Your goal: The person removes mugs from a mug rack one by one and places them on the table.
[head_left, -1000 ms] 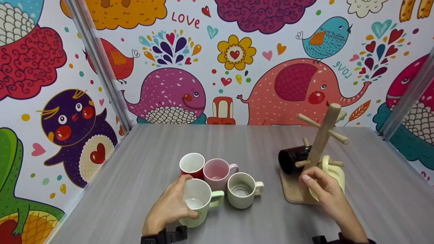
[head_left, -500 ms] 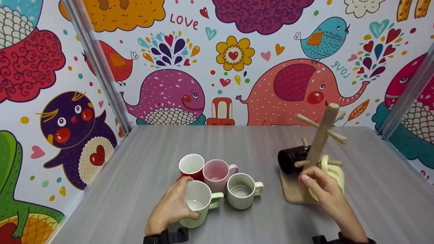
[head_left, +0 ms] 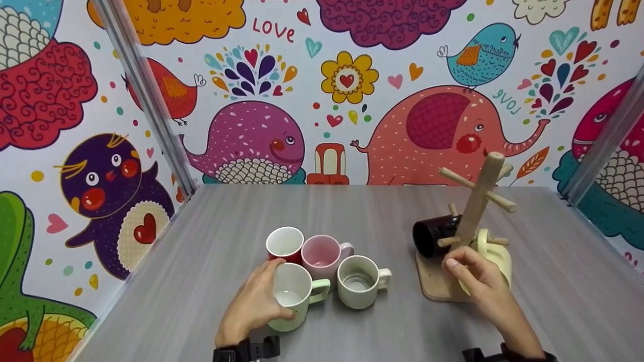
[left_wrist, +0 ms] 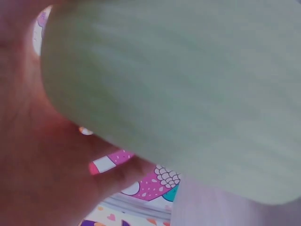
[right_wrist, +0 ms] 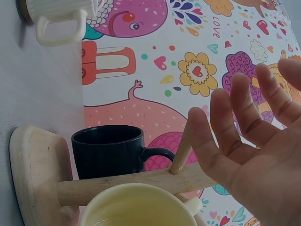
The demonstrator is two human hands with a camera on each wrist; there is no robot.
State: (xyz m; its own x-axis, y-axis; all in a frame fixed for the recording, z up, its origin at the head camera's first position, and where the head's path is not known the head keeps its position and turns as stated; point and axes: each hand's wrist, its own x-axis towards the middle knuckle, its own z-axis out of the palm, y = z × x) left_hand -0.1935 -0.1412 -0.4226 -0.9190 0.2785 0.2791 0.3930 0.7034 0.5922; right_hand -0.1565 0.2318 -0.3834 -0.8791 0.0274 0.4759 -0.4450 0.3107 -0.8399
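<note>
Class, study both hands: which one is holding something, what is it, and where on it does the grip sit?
The left hand grips the light green mug round its body, not the handle. The right hand is open beside the wooden mug tree, holding nothing.

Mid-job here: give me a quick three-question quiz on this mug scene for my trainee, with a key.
1. True or false: the left hand grips the light green mug.
2. Which mugs hang on the wooden mug tree? A) red and pink B) black and pale yellow C) grey and green
3. Fill in: the right hand is ____, holding nothing, beside the pale yellow mug.

Key
1. True: its fingers curl round the mug's side.
2. B: the black mug and the pale yellow mug hang on low pegs; the red mug, pink mug and grey mug stand on the table.
3. Open.
</note>
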